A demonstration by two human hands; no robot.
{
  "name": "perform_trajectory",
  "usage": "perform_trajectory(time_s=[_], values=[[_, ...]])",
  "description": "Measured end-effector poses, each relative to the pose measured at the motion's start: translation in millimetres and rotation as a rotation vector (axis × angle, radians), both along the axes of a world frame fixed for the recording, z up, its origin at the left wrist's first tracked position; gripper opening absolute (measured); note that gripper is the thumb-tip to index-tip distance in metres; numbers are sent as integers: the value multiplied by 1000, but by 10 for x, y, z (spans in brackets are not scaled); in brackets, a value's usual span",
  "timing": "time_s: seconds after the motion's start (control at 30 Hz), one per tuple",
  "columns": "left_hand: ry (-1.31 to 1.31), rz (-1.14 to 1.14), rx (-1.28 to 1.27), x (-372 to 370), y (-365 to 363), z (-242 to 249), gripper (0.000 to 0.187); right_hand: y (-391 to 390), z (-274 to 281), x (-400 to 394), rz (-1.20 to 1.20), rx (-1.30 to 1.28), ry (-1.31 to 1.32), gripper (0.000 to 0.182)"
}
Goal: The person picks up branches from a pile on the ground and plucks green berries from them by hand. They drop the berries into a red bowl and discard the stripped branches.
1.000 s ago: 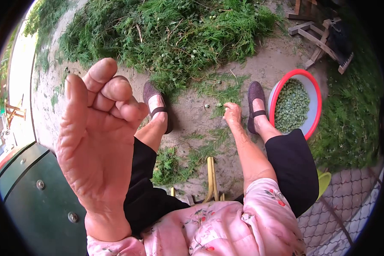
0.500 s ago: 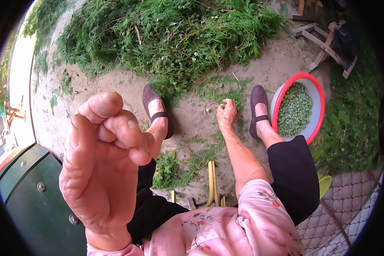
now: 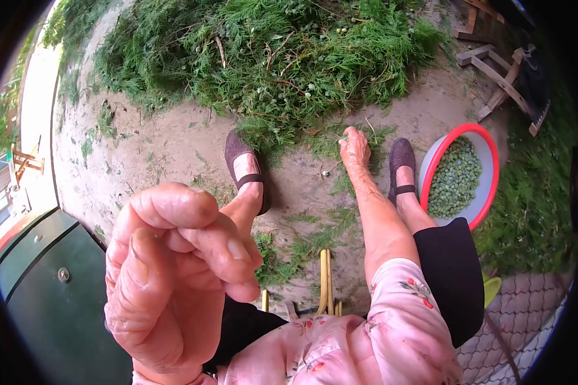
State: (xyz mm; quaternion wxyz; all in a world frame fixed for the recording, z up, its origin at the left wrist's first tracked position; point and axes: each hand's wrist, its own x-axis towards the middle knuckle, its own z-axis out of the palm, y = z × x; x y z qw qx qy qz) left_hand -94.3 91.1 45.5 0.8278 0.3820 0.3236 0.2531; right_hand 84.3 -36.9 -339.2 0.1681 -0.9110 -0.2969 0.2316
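My left hand [image 3: 173,276] is raised close to the camera, palm toward me. Its fingers bend loosely over, the thumb stands apart from the index fingertip, and nothing shows in it. Lower down, my right hand [image 3: 355,151] reaches to the ground between my shoes, at the near edge of a big heap of green conifer branches [image 3: 270,58]. Its fingers are drawn together beside loose green sprigs [image 3: 324,142]; whatever they pinch is too small to make out. One small pale round cone [image 3: 325,172] lies on the dirt just left of that wrist.
A red-rimmed basin [image 3: 492,176] holding many small green cones [image 3: 456,179] leans by my right shoe [image 3: 402,163]. Wooden stool frames [image 3: 501,77] stand at upper right. A dark green metal box [image 3: 58,301] sits at lower left, and wire mesh [image 3: 520,308] lies at lower right.
My right hand has moved farther out, toward the branch heap. My left hand has dropped lower, its fingers curled more. The whole view has shifted slightly.
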Motion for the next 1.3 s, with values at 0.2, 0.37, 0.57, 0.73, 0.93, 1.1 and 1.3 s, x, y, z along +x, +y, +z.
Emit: perform_trajectory(time_s=[0.2,0.37,0.57,0.73,0.93,1.1,1.3], values=[[171,185,-144,119,-54,133,32,-127,422,5,-563,429,652,23],[233,89,-9,198,-118,90,26,-75,1444,-125,-440,666,765,21],[446,-221,987,235,-240,-209,26,-16,2769,-398,-167,822,688,21],[658,-403,1209,210,-419,-93,21,-214,3415,-592,-32,855,455,19],[362,-802,774,-6,-446,264,22,-664,3542,-524,-183,712,578,13],[308,-1041,1114,-115,-643,36,20,-935,3682,-535,-331,1086,1222,22],[-22,-618,737,-99,-740,-45,18,-1081,3661,-570,-358,1161,1564,20]])
